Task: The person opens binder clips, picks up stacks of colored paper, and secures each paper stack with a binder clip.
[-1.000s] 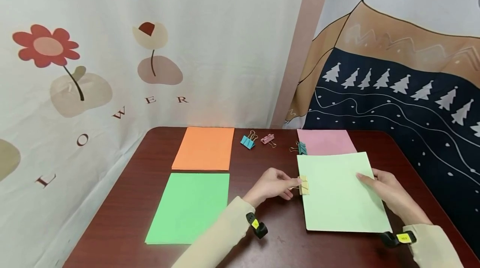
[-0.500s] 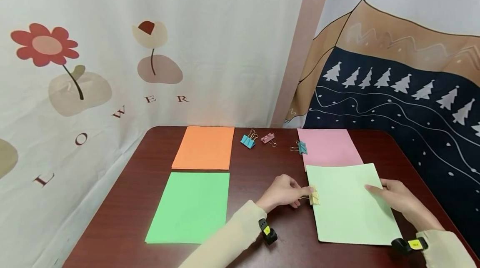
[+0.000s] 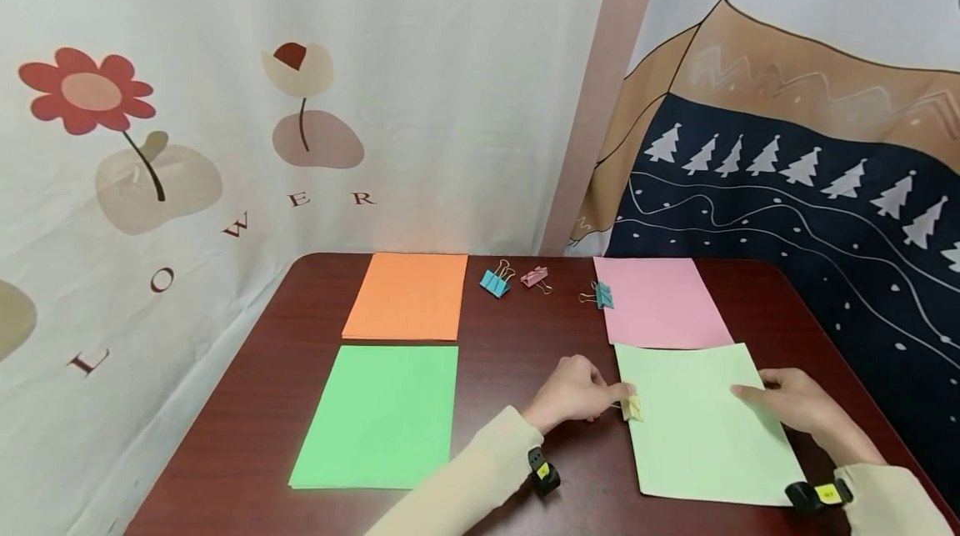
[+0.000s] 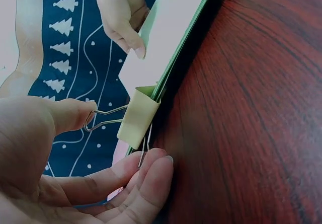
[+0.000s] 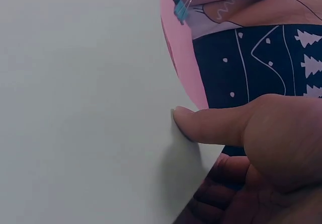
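Left hand (image 3: 576, 394) pinched the yellow clip (image 4: 139, 118) by its wire handles, right hand (image 3: 801, 404) pinched pale green paper (image 3: 708, 428) toward the right edge of the table (image 3: 525, 323); squeezing harder could've sprung the clip, letting sheets slip.

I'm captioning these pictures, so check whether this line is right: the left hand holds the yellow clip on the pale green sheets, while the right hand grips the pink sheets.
Not quite: the head view shows the right hand gripping the pale green sheets; the pink sheets lie farther back. The left hand does hold the yellow clip, as you say.
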The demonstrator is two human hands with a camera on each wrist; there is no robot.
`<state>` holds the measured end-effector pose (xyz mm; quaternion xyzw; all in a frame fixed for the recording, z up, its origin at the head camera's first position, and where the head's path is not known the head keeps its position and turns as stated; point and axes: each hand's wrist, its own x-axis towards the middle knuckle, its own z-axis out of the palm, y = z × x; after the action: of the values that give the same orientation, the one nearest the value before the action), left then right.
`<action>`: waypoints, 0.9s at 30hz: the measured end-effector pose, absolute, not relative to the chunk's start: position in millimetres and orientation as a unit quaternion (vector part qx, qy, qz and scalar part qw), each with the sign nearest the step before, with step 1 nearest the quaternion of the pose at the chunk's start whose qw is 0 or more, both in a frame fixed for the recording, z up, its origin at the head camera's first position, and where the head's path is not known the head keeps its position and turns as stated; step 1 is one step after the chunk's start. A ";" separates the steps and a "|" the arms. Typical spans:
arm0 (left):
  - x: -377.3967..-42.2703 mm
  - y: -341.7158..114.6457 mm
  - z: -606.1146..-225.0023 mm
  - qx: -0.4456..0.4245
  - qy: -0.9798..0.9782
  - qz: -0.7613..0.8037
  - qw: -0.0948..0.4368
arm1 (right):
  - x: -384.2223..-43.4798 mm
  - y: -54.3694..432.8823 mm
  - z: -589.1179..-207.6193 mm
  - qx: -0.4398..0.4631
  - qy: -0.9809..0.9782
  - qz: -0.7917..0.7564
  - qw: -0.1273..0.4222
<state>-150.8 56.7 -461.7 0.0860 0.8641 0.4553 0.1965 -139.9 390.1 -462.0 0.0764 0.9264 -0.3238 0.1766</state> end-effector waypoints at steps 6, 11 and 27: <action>-148.3 61.0 -461.5 0.093 0.876 0.437 0.181 | -136.1 392.1 -465.5 0.078 0.941 -0.293 0.152; -145.9 63.5 -460.6 0.102 0.882 0.427 0.169 | -136.0 389.0 -464.0 0.088 0.946 -0.279 0.142; -146.9 62.2 -466.0 0.137 0.885 0.418 0.149 | -134.7 383.6 -454.2 0.095 0.959 -0.220 0.149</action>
<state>-146.9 62.2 -466.0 0.1369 0.8855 0.4183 0.1488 -134.7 383.6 -454.2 0.0951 0.9594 -0.2196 0.1494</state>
